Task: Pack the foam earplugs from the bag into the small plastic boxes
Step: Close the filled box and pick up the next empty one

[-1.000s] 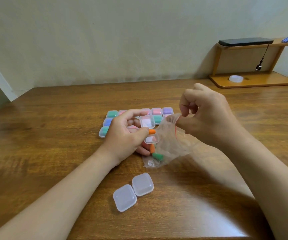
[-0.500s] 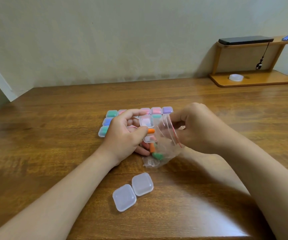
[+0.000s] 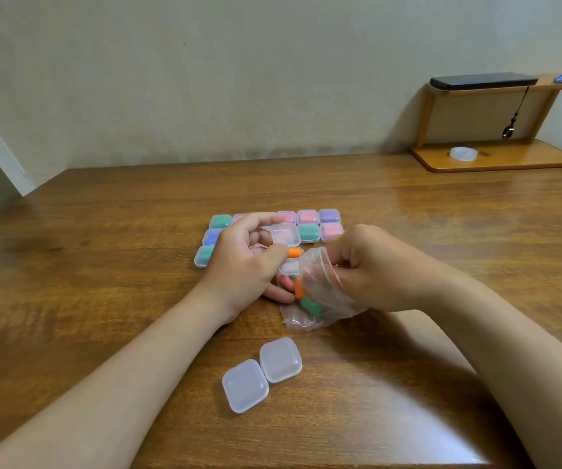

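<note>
My left hand (image 3: 242, 265) pinched an orange earplug (image 3: 295, 253) at frame centre. My right hand (image 3: 371, 269) gripped the bag (image 3: 320, 299) beside it

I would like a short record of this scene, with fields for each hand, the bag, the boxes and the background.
left hand: holds a small open box, thumb on an orange earplug
right hand: pinches the mouth of the clear bag
bag: rests on the table; a second orange earplug and a green earplug show inside
filled boxes: closed, in rows behind the hands
empty box: open, lying in front of the hands
background: wooden shelf with a dark phone, far right
</note>
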### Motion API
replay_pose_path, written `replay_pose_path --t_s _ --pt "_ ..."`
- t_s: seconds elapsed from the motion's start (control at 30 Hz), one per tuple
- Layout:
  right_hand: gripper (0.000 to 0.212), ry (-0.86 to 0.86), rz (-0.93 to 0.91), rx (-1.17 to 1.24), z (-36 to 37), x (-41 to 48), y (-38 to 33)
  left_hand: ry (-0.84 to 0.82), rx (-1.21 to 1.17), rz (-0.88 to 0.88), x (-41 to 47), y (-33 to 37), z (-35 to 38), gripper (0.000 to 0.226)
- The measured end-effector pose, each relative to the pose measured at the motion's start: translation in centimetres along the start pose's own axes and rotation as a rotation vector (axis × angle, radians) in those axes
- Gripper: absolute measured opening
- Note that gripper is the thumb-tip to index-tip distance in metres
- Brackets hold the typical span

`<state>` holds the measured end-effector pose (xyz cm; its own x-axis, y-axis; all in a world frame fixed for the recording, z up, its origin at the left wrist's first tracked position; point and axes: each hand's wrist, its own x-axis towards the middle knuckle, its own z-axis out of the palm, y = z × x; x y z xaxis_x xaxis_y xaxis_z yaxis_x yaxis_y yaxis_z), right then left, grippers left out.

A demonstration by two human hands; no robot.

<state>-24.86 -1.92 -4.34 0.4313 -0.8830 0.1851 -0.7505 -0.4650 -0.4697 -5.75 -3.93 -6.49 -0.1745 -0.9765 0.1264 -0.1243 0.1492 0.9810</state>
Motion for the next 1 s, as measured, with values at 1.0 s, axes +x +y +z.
replay_pose_path --t_s 1.0 --pt "0.021 0.044 0.058 0.156 0.8 0.4 -1.0 0.035 -0.021 -0.033 0.0 0.1 0.0 0.042"
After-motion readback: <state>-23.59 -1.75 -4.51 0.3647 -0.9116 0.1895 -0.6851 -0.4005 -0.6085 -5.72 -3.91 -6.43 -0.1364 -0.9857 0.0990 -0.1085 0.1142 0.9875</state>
